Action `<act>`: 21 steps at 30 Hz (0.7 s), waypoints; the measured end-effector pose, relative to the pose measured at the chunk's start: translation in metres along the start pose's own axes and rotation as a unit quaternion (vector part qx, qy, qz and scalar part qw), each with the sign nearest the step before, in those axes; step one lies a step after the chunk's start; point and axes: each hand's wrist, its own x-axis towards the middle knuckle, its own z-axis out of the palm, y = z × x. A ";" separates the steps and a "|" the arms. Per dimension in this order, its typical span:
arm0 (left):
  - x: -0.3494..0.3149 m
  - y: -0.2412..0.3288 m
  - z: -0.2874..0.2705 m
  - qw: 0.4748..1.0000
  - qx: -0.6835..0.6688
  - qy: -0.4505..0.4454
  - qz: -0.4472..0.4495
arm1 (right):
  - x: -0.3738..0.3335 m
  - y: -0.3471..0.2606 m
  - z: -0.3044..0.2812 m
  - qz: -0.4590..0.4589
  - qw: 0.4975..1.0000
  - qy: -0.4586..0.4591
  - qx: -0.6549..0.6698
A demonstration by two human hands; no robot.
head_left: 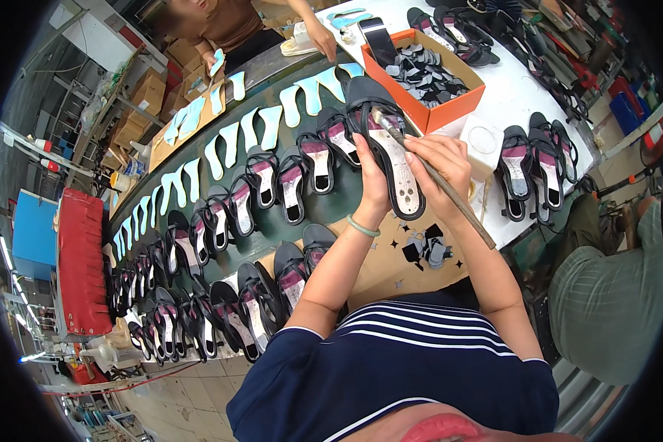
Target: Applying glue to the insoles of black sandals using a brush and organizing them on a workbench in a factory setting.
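The left hand [373,180] clasps the black sandal [393,163] by its edge near the orange box [457,109], fingers hidden behind the sole. The right hand [443,158] pinches the brush [455,200]; whether its bristles touch the insole cannot be determined.

Left hand [373,180] part-hidden (behind sandal [400,175]), co-worker [232,23] cropped

Head-worn fisheye view downward, close to left hand [373,177] and right hand [443,163].
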 end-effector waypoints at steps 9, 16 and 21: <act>-0.002 0.000 -0.003 0.999 0.024 -0.017 -0.030 | 0.005 0.002 0.002 -0.012 1.000 -0.015 0.008; -0.003 -0.002 -0.001 0.998 -0.002 -0.005 -0.061 | 0.007 0.003 0.001 -0.005 1.000 -0.027 0.012; -0.003 -0.004 -0.001 0.998 0.003 -0.025 -0.055 | 0.010 0.006 -0.004 0.012 0.999 -0.035 0.032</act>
